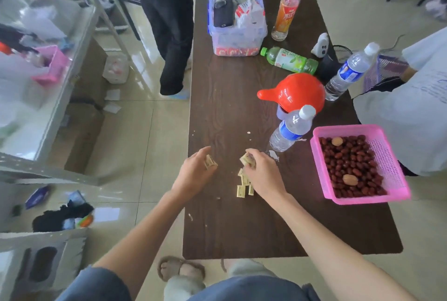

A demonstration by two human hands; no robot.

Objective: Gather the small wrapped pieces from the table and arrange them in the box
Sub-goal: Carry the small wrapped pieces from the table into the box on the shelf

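Small cream wrapped pieces lie in a loose cluster on the dark wooden table, near its front middle. My left hand is closed around a few wrapped pieces at the table's left edge. Just right of it, my right hand pinches more wrapped pieces above the cluster and hides part of it. The clear plastic box stands at the far end of the table, with a dark case and white packets inside.
A pink basket of red dates and walnuts sits at the right edge. Two water bottles, a red funnel, a green bottle lying down and an orange bottle occupy the right side. People stand at left and right.
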